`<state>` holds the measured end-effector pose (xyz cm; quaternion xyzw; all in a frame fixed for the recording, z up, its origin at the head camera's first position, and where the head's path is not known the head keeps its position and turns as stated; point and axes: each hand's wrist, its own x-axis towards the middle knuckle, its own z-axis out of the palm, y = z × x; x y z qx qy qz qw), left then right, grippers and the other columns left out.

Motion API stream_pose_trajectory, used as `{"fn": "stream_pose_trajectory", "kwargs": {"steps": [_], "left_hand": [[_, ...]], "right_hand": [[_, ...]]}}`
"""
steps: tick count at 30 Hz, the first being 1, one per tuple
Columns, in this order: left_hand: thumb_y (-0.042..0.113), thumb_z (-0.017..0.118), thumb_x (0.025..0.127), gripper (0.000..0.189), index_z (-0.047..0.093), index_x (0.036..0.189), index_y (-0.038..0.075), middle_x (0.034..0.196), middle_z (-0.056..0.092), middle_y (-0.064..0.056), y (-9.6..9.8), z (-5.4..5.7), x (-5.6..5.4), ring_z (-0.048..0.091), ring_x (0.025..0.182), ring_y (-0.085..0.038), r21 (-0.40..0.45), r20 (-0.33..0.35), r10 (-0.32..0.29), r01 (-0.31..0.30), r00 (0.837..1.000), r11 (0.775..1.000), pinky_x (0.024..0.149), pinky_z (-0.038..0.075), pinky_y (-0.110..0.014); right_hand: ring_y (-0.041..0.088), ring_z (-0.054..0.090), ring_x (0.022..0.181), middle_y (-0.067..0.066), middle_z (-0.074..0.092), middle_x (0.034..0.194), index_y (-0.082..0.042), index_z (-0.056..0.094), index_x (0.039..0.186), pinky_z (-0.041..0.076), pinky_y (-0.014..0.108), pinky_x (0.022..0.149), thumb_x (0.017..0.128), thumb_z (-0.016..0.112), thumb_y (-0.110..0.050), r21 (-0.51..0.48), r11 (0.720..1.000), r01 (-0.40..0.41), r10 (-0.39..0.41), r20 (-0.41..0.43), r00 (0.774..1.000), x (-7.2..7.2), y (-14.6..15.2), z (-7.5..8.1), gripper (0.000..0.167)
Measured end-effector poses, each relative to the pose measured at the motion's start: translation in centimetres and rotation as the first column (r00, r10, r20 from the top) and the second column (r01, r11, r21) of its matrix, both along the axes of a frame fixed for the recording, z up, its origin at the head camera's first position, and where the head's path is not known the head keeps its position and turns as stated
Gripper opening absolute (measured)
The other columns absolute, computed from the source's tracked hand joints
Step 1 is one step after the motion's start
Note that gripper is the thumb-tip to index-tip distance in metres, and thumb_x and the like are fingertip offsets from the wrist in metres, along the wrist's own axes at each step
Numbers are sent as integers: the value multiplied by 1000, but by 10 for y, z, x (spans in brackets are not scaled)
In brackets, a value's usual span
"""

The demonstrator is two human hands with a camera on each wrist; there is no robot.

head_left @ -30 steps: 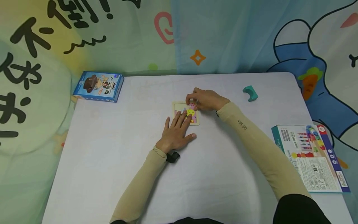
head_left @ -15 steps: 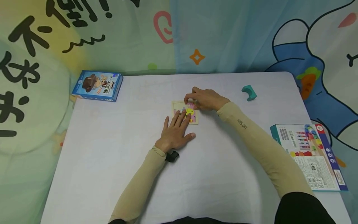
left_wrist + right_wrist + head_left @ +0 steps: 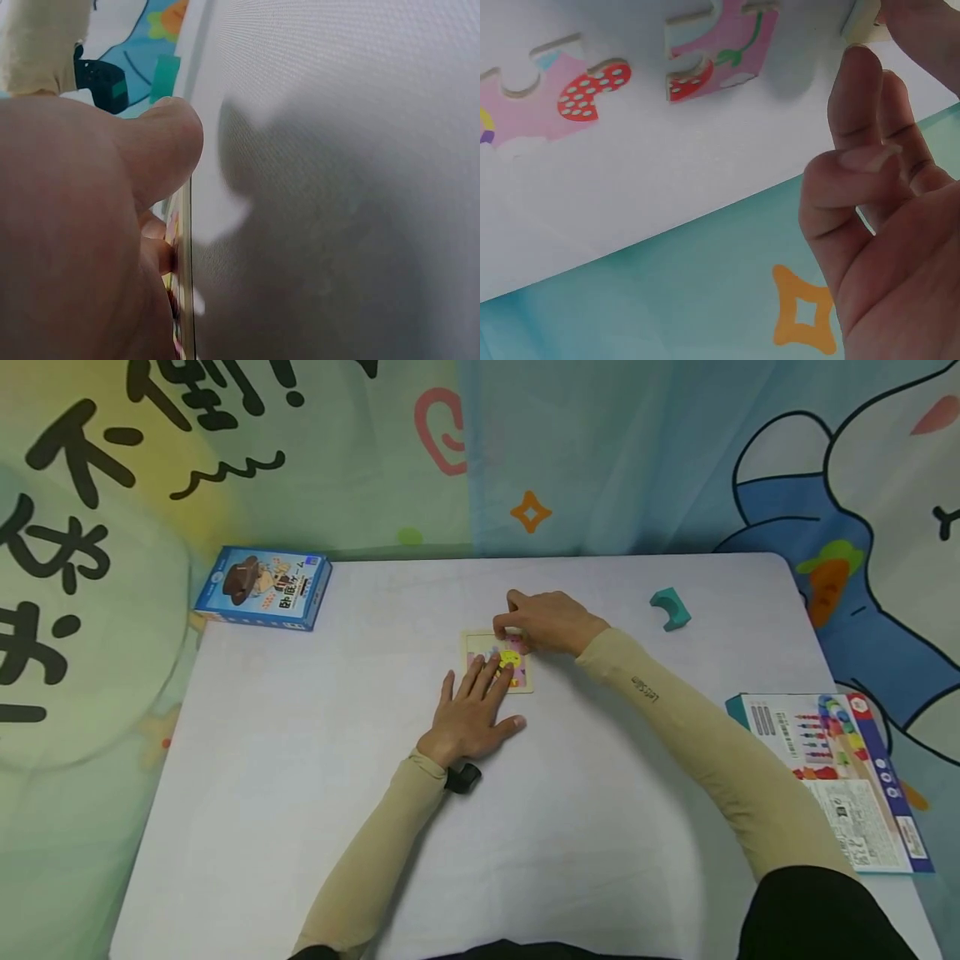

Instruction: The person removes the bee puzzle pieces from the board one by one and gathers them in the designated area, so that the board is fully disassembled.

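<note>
Since the earlier frame, the right hand (image 3: 551, 620) has shifted slightly left, while we see the left hand (image 3: 468, 718) where it was, its straight fingers slightly spread over the puzzle tray (image 3: 477, 642). That shallow tray lies mid-table, a pink-and-yellow picture inside it and bare cream showing at its far left. We find the right fingers bent at its far right corner but cannot tell whether they pinch anything. Pink pieces (image 3: 742, 45) lie outside it on the white table (image 3: 600, 827). Far left, we see a blue box (image 3: 262, 589), its contents hidden.
</note>
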<state>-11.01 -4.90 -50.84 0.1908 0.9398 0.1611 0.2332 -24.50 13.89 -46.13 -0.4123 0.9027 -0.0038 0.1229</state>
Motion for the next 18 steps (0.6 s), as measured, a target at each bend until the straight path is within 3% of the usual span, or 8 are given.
{"fn": "stream_pose_trajectory", "kwargs": {"steps": [10, 18], "left_hand": [[65, 43, 107, 85, 4, 173, 26, 180, -12, 3, 0, 2, 1, -15, 166, -21, 10, 0, 6, -6, 1000, 1000, 131, -7, -61], [64, 43, 108, 85, 5, 173, 26, 180, -10, 4, -1, 3, 1, -15, 166, -21, 20, 1, 6, -6, 1000, 1000, 131, -7, -62]], "right_hand": [[25, 61, 71, 11, 60, 111, -25, 71, 113, 60, 45, 69, 95, 82, -23, -21, 998, -64, 63, -76, 995, 1, 0, 2, 22], [26, 60, 69, 12, 60, 112, -25, 70, 113, 60, 45, 68, 95, 82, -23, -16, 998, -63, 62, -58, 996, 1, 0, 3, 22]]}}
